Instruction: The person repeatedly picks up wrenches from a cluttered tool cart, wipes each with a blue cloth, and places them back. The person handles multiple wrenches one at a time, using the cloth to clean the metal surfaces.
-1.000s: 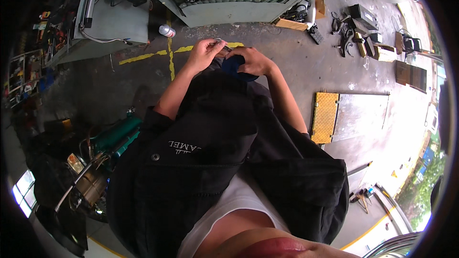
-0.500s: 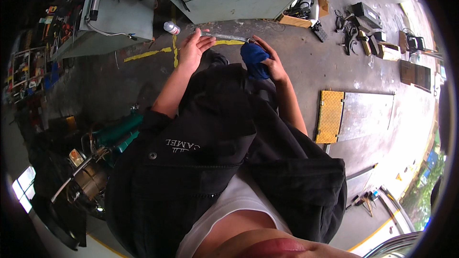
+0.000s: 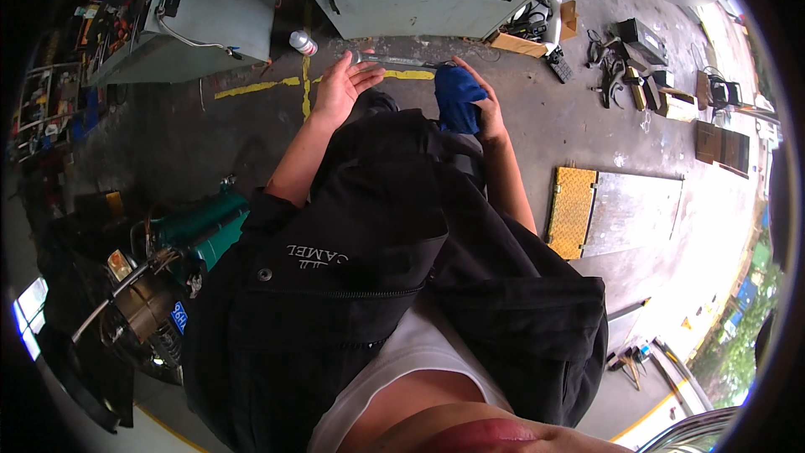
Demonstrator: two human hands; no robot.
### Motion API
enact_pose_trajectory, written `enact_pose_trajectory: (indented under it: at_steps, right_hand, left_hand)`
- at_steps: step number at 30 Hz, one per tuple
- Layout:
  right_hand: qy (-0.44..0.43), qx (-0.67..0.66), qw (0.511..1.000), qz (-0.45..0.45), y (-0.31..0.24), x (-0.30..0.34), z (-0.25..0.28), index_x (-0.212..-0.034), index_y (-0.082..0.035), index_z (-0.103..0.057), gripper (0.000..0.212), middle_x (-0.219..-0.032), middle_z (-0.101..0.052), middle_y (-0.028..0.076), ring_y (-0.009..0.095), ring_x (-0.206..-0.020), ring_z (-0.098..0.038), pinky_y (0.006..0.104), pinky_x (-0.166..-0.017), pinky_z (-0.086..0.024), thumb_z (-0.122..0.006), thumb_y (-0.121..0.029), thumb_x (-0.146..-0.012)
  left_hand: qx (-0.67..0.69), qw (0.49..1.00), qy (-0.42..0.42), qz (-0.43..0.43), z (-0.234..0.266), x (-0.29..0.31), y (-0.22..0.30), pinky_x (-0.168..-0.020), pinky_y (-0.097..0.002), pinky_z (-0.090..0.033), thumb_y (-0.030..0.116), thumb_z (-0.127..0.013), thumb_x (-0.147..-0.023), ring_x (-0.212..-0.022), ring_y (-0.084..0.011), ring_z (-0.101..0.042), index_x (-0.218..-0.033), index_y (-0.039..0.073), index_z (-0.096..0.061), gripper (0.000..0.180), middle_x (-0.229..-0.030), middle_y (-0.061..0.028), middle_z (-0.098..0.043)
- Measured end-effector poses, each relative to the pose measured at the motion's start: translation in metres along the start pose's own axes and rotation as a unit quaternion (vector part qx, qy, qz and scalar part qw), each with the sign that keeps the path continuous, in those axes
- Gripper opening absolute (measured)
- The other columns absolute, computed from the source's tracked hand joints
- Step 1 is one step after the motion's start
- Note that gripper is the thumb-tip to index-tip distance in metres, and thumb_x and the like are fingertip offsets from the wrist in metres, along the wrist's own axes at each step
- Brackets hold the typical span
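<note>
A long silver wrench (image 3: pixel 401 60) spans the gap between my two hands, roughly level. My left hand (image 3: pixel 340 94) has its left end between thumb and fingers, the other fingers loosely stretched out. A crumpled blue cloth (image 3: pixel 458 99) is gripped in my right hand (image 3: pixel 490 109), at the wrench's right end. The cloth and fingers partly cover that end, so I cannot tell how firmly it is held. Both hands are in front of my dark jacket, over the floor.
A white spray can (image 3: pixel 303 43) stands on the floor beyond my left hand, near yellow floor lines (image 3: pixel 256 88). Grey metal cabinets (image 3: pixel 402 15) stand ahead. Right lie a box of parts (image 3: pixel 520 42), black straps (image 3: pixel 615 75) and a yellow-edged plate (image 3: pixel 574 211). A green machine (image 3: pixel 205 226) is left.
My right hand and the blue cloth have shifted slightly right. The wrench's ring end, visible before, is now mostly covered. My left hand stays nearly in place.
</note>
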State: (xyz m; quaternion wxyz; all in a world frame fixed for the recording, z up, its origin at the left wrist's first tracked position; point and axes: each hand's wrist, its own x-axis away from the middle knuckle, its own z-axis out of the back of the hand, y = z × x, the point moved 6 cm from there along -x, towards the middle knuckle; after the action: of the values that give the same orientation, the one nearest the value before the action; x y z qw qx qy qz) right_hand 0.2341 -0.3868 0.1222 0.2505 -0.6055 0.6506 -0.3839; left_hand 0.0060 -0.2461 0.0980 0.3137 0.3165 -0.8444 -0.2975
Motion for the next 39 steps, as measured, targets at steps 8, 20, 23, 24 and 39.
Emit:
enact_pose_trajectory:
  at_steps: [8, 20, 23, 24, 39]
  right_hand:
    - [0.017, 0.009, 1.000, 0.005, 0.012, -0.001, 0.013, -0.151, 0.002, -0.044, 0.084, -0.137, -0.060, 0.017, 0.027, -0.121, -0.062, 0.0359, -0.107, -0.047, -0.059, -0.016, -0.070]
    - [0.166, 0.110, 0.978, -0.054, 0.034, -0.008, 0.051, -0.139, 0.001, -0.056, 0.060, -0.126, -0.065, 0.017, 0.026, -0.109, -0.066, 0.0341, -0.098, -0.052, -0.052, -0.003, -0.079]
    - [0.180, 0.095, 0.978, -0.047, 0.030, -0.013, 0.058, -0.135, 0.002, -0.057, 0.056, -0.122, -0.066, 0.017, 0.025, -0.106, -0.067, 0.0333, -0.097, -0.052, -0.051, -0.002, -0.080]
    - [0.178, 0.088, 0.979, -0.041, 0.027, -0.016, 0.060, -0.134, 0.003, -0.058, 0.055, -0.121, -0.066, 0.016, 0.025, -0.105, -0.067, 0.0331, -0.096, -0.052, -0.051, -0.002, -0.080]
    - [0.258, 0.124, 0.958, -0.018, -0.008, -0.069, 0.082, -0.132, 0.002, -0.059, 0.055, -0.119, -0.067, 0.013, 0.022, -0.106, -0.066, 0.0324, -0.096, -0.053, -0.053, -0.003, -0.078]
  left_hand:
    - [-0.090, 0.995, 0.011, -0.036, 0.000, -0.001, 0.000, -0.095, -0.0411, -0.055, 0.029, -0.052, -0.107, -0.110, -0.0272, -0.068, -0.130, 0.000, -0.059, 0.037, -0.119, -0.0160, -0.066]
    - [-0.194, 0.975, 0.028, -0.101, -0.004, -0.074, 0.010, -0.096, -0.0349, -0.058, 0.023, -0.052, -0.108, -0.102, -0.0211, -0.070, -0.124, -0.004, -0.062, 0.033, -0.107, -0.0133, -0.069]
    - [-0.193, 0.971, 0.033, -0.136, -0.008, -0.112, 0.033, -0.098, -0.0352, -0.058, 0.023, -0.051, -0.108, -0.105, -0.0216, -0.070, -0.124, -0.005, -0.062, 0.034, -0.109, -0.0147, -0.070]
    - [-0.209, 0.966, 0.036, -0.145, -0.009, -0.123, 0.039, -0.098, -0.0348, -0.058, 0.022, -0.052, -0.108, -0.105, -0.0215, -0.070, -0.125, -0.005, -0.062, 0.034, -0.109, -0.0144, -0.070]
    - [-0.620, 0.731, 0.045, -0.280, -0.043, -0.255, 0.069, -0.069, -0.0367, -0.054, 0.027, -0.067, -0.098, -0.079, -0.0336, -0.071, -0.113, 0.017, -0.075, 0.020, -0.087, -0.0167, -0.072]
